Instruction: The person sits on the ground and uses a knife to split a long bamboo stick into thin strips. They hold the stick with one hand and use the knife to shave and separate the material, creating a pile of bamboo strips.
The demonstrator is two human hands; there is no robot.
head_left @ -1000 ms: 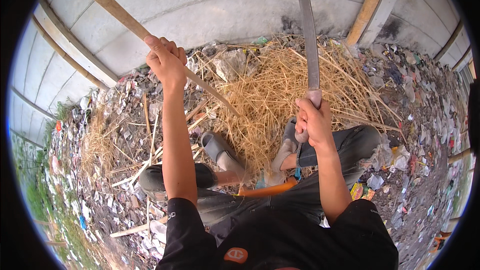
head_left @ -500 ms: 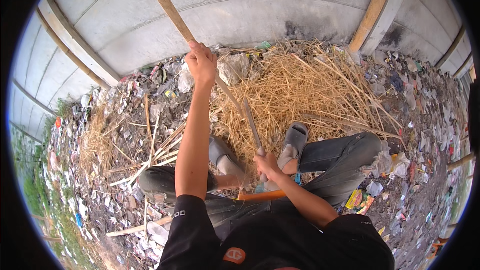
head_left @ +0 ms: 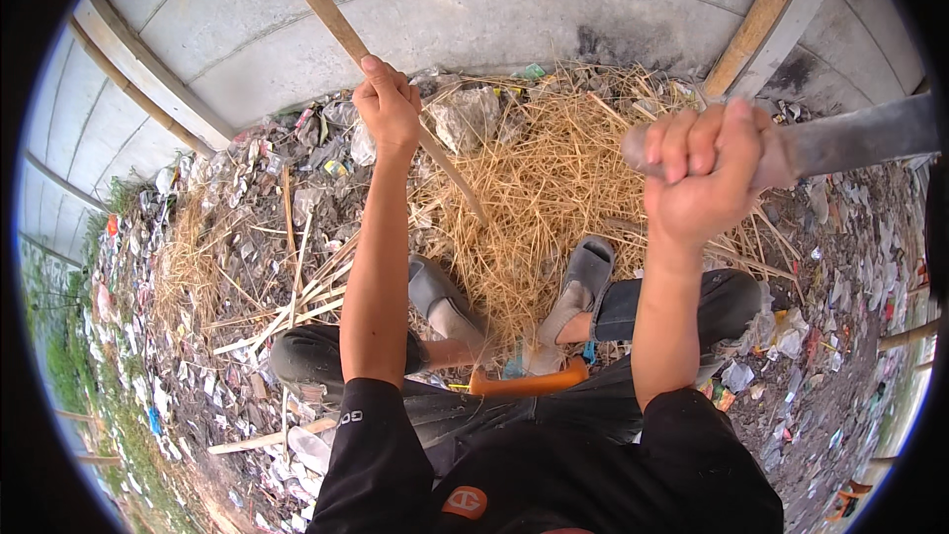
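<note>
My left hand (head_left: 388, 111) is closed round a long bamboo pole (head_left: 318, 2), which slants from the wall at the upper left down to the straw between my feet. Its lower end (head_left: 465, 188) rests near or on the pile of straw-like shavings (head_left: 554, 158). Raised high on the right, my right hand (head_left: 704, 160) grips the handle of a machete (head_left: 865, 136). The wide grey blade points right, out toward the picture's rim, well apart from the pole.
A grey concrete wall (head_left: 474, 25) with leaning bamboo props (head_left: 761, 15) stands ahead. Split bamboo strips (head_left: 311, 297) lie left of my feet, which wear grey sandals (head_left: 435, 287). An orange plastic edge (head_left: 529, 381) shows between my legs. Scattered litter (head_left: 850, 267) covers the ground around.
My right hand has swung the machete from low beside the pole's lower end up and to the right. My left hand, still on the pole, has shifted slightly left.
</note>
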